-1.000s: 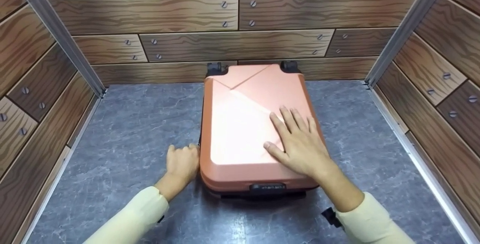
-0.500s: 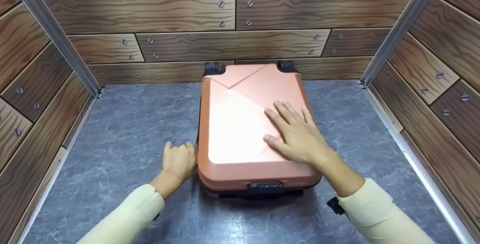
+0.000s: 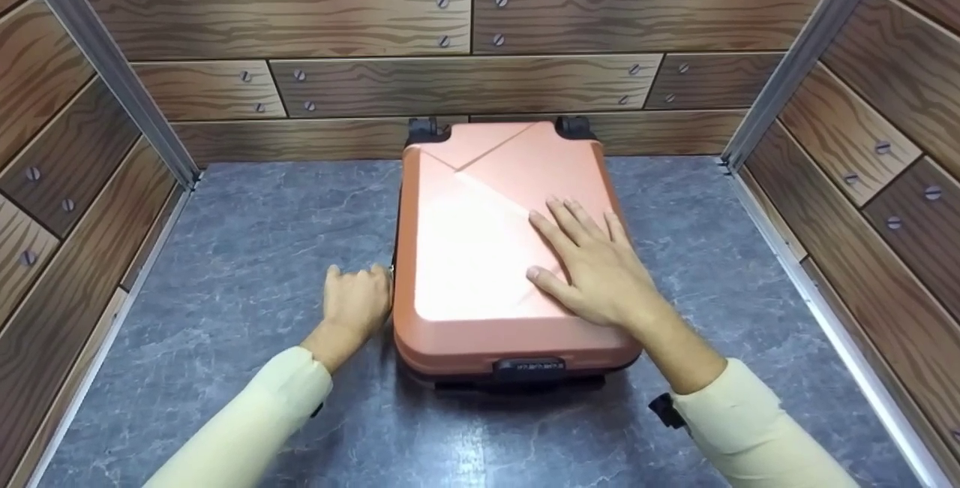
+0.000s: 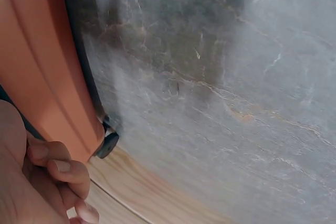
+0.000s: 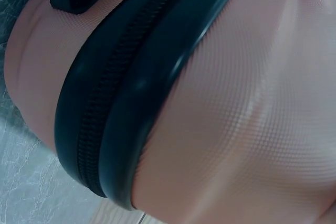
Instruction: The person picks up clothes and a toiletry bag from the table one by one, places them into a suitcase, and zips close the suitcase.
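A coral-pink hard-shell suitcase (image 3: 472, 255) lies flat on the grey marbled surface, its wheels (image 3: 424, 130) pointing to the back wall. Beside its left side is my left hand (image 3: 357, 299), fingers curled, gripping a zipper pull at the seam; a small metal glint shows by the fingertips. In the left wrist view the curled fingers (image 4: 65, 169) hide most of that pull. My right hand (image 3: 600, 274) rests flat on the lid's right half with fingers spread. The right wrist view shows the black zipper (image 5: 115, 72) running round the suitcase's corner, its teeth meshed there.
A black combination lock (image 3: 529, 368) sits on the suitcase's near edge. Wood-patterned panels (image 3: 465, 86) wall the space at the back and both sides. Metal strips (image 3: 847, 330) edge the grey surface (image 3: 285, 225).
My left hand has slid a little way along the suitcase's left side, toward the back. The right hand stays flat on the lid.
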{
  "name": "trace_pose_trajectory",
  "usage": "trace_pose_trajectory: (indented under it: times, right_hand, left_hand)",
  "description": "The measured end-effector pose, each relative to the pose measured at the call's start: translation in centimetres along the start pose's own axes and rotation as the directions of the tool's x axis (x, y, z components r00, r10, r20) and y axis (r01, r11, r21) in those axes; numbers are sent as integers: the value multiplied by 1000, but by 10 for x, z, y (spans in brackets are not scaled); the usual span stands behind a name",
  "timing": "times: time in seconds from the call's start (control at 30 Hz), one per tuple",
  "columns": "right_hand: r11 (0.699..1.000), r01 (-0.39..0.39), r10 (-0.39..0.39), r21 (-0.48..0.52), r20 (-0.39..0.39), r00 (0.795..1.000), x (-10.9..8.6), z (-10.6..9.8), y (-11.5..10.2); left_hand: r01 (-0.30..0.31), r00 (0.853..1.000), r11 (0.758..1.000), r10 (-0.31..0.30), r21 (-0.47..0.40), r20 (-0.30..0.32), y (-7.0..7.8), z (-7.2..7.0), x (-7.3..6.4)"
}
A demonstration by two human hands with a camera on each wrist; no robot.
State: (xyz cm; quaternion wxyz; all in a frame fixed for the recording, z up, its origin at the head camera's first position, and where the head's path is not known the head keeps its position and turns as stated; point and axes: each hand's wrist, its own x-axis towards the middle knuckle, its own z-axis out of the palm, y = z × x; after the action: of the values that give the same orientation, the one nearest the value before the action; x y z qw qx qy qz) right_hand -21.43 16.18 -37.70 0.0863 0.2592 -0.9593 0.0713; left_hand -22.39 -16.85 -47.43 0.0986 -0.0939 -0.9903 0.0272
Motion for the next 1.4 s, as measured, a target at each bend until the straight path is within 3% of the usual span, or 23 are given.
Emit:
trace_pose_trajectory:
  times: [0.33, 0.8, 1.1, 1.4]
  right_hand:
    - [1000, 3, -3, 2, 10, 1000, 1, 2, -2]
    - [1000, -7, 7, -1, 15, 1000, 0, 1, -1]
    - [1000, -11, 11, -8, 16, 1000, -2, 0, 0]
    - [1000, -12, 12, -9, 25, 1000, -2, -1, -2]
  left_hand:
    - [35, 999, 999, -35, -11, 12, -6, 0, 14]
    - [62, 990, 997, -54, -55, 132, -9, -4, 42]
    - [47, 985, 997, -37, -59, 171, -14, -4, 57]
    - [98, 976, 992, -79, -86, 203, -15, -3, 69]
